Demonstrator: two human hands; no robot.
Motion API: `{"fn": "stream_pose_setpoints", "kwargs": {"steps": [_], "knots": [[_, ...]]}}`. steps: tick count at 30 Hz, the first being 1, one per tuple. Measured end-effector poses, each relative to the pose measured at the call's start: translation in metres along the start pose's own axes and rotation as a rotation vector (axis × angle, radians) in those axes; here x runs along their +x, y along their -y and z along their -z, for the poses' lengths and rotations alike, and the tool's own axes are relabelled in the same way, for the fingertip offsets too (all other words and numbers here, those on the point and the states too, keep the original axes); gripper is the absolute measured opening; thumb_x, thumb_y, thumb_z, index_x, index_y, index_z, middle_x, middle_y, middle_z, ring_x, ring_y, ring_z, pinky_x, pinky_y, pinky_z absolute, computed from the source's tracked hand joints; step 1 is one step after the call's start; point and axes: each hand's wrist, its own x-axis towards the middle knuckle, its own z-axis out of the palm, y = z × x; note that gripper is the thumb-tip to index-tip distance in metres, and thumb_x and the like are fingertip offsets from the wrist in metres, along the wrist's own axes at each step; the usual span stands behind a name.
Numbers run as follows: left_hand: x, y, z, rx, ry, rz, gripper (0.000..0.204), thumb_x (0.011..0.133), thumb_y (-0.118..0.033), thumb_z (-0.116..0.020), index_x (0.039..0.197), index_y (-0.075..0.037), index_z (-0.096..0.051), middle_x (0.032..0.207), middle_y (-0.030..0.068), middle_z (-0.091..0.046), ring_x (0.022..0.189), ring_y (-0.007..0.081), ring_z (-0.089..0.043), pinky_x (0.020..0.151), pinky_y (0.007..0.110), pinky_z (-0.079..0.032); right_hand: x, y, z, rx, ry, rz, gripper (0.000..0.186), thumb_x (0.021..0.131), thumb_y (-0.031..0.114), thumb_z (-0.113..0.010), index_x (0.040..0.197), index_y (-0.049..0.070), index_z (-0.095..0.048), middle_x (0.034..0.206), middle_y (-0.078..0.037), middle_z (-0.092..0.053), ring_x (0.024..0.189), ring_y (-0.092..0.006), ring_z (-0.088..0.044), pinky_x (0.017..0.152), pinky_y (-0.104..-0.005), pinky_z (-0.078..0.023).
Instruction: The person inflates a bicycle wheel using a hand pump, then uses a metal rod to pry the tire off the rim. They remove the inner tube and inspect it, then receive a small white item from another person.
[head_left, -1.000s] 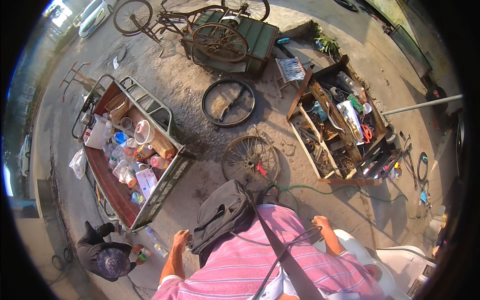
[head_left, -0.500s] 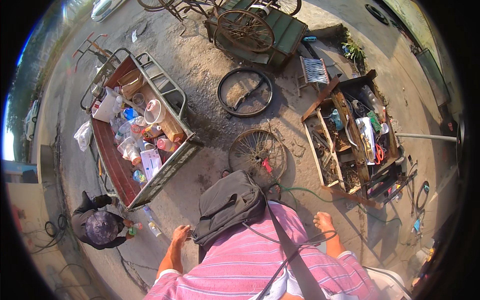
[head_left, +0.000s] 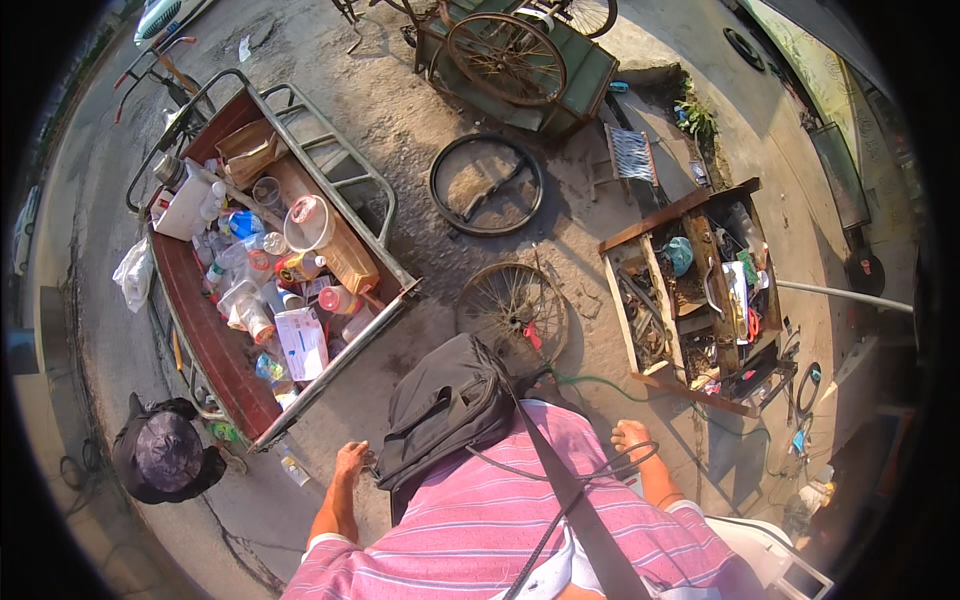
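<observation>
My left hand [head_left: 354,460] hangs beside the black bag [head_left: 440,405] on my front, its fingers curled in with nothing visible in them. My right hand [head_left: 632,437] is loosely closed at my right side and seems to hold nothing. A dark cord crosses near its wrist. Ahead of my feet a bare spoked wheel [head_left: 512,312] lies on the ground with a red piece at its hub. Beyond it is a black tyre [head_left: 487,185] with a dark bar across it.
At left stands a red cart [head_left: 190,330] full of bottles, tubs and cardboard, with a person in a dark cap [head_left: 168,452] beside it. A wooden tool box [head_left: 690,375] stands at right. A green tricycle cart [head_left: 520,75] with wheels is at the back; a green hose [head_left: 600,385] crosses the ground.
My view has shifted a little. The person at left has moved a green bottle from the ground side toward the cart's near corner. My hands stay low at my sides, both still curled.
</observation>
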Motion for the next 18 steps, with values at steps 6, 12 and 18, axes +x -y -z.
{"fn": "stream_pose_setpoints", "kwargs": {"steps": [6, 12, 18], "knots": [[0.02, -0.033, 0.03, -0.096, -0.021, 0.01, 0.031, 0.101, -0.033, -0.067, 0.119, -0.008, -0.064, 0.1, 0.009, -0.073, 0.087, 0.0245, -0.074, 0.074, 0.041, -0.057, -0.004, 0.001, -0.027, -0.233, 0.0, 0.124, 0.034, 0.095, 0.021, -0.073, 0.123, 0.003, -0.073, 0.107, -0.009, -0.076, 0.094, -0.0176, -0.07, 0.078, -0.0329, -0.055], [0.037, -0.014, 0.035, -0.182, -0.015, 0.024, 0.031, 0.101, -0.032, -0.067, 0.118, -0.007, -0.063, 0.096, 0.009, -0.072, 0.079, 0.022, -0.072, 0.068, 0.038, -0.055, -0.004, 0.041, -0.036, -0.252, -0.085, 0.194, 0.037, 0.093, 0.021, -0.07, 0.125, 0.0, -0.073, 0.115, -0.011, -0.076, 0.103, -0.0208, -0.071, 0.088, -0.0347, -0.054], [0.032, -0.015, 0.006, -0.177, -0.007, 0.109, 0.035, 0.102, -0.035, -0.067, 0.122, -0.006, -0.063, 0.101, 0.0105, -0.073, 0.083, 0.0235, -0.073, 0.068, 0.039, -0.055, 0.026, 0.11, -0.032, -0.211, -0.11, 0.243, 0.033, 0.097, 0.021, -0.068, 0.124, 0.003, -0.074, 0.114, -0.009, -0.077, 0.1, -0.0207, -0.072, 0.086, -0.0355, -0.055]]}}
